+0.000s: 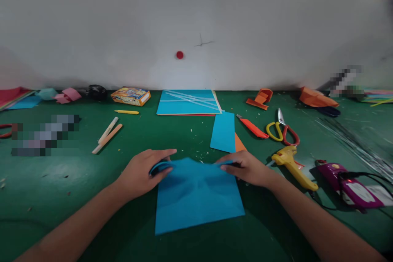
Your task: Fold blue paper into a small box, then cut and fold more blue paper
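Observation:
A sheet of blue paper (198,200) lies in front of me, its far edge lifted and curling. My left hand (145,172) pinches the rolled far left corner between thumb and fingers, the index finger stretched out over it. At the far right corner, my right hand (245,168) grips the same sheet between thumb and fingers. Just beyond the right hand is a smaller blue paper piece (223,133), partly covering an orange piece (239,144). A yellow glue gun (293,168) rests to the right of my right hand.
Scissors (281,127) and an orange cutter knife (253,127) lie at right, near a purple device with a cable (346,186). A stack of blue sheets with strips (188,102) stands against the white partition (123,28). Left are markers (107,136), a yellow crayon-like stick (127,111) and a box (131,95).

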Motion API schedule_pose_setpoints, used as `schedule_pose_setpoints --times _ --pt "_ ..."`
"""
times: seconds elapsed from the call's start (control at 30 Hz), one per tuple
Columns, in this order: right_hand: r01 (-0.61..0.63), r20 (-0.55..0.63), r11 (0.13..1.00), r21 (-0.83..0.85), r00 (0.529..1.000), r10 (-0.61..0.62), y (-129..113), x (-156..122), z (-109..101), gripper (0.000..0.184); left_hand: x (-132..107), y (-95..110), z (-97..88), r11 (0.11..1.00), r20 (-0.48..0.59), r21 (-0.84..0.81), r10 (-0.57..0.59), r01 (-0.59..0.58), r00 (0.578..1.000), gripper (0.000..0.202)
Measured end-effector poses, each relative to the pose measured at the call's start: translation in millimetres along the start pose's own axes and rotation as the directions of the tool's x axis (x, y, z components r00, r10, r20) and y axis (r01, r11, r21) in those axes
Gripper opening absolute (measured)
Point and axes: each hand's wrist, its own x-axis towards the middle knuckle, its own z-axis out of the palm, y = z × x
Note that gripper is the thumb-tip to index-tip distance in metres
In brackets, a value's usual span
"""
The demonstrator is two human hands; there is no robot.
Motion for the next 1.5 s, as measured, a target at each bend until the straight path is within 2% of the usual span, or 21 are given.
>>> schedule_pose_setpoints --times 0.07,0.13,0.23,0.37,0.43,0.53,0.63,0.73,0.87,0.97,1.1,1.23,1.33,1.5 --pt "0.029 -0.012 0.999 -0.043 0.999 -0.030 2 -1 2 0.039 2 2 -1.8 1.000 -0.015 0.018 -0.014 0.014 1.000 0.034" --pt "0.059 -0.030 0.996 -0.062 0.998 -0.061 3 0 3 0.045 4 3 -2.9 1.000 -0.015 0.017 0.000 0.000 1.000 0.034" --pt "0.086 -0.091 0.990 -0.114 0.991 -0.097 4 1 6 0.043 7 2 -2.7 0.998 -0.031 0.011 0.062 -0.062 0.998 0.035" --pt "0.032 -0.165 0.975 -0.219 0.984 -0.070 7 3 7 0.033 8 0 -2.7 0.983 -0.131 0.032 0.182 -0.180 0.974 0.025" --pt "0.061 -0.164 0.970 -0.237 0.981 -0.102 8 4 7 0.025 8 -2 -3.8 0.968 -0.201 0.048 0.249 -0.244 0.947 0.020" --pt "0.130 -0.139 0.961 -0.242 0.976 -0.167 10 4 7 0.031 7 -2 -5.3 0.952 -0.241 0.094 0.305 -0.290 0.921 0.023" --pt "0.174 -0.126 0.951 -0.255 0.969 -0.212 12 4 5 0.036 6 -2 -4.1 0.934 -0.187 0.127 0.353 -0.334 0.917 0.038" --pt "0.212 -0.133 0.910 -0.356 0.953 -0.274 14 2 4 0.054 3 -1 -2.3 0.896 -0.127 0.147 0.438 -0.420 0.890 0.055" --pt "0.259 -0.166 0.841 -0.474 0.912 -0.375 12 0 4 0.056 -1 2 -5.9 0.857 -0.140 0.201 0.505 -0.475 0.852 0.045" --pt "0.313 -0.128 0.814 -0.489 0.897 -0.422 4 -3 5 0.061 -3 3 -9.1 0.850 -0.119 0.257 0.499 -0.459 0.858 0.042" --pt "0.324 0.054 0.808 -0.492 0.938 -0.343 -9 -5 9 0.076 1 -1 -5.0 0.836 -0.016 0.272 0.500 -0.477 0.866 0.046" --pt "0.298 0.206 0.813 -0.499 0.953 -0.223 -13 -5 12 0.070 5 -4 -0.5 0.853 0.105 0.181 0.477 -0.489 0.872 0.057" --pt "0.272 0.236 0.835 -0.478 0.956 -0.177 -12 -5 11 0.065 4 3 -2.0 0.904 0.175 0.087 0.399 -0.418 0.900 0.056" --pt "0.275 0.188 0.832 -0.483 0.960 -0.208 -10 -4 11 0.057 3 19 -2.6 0.933 0.309 0.035 0.332 -0.359 0.891 0.087"
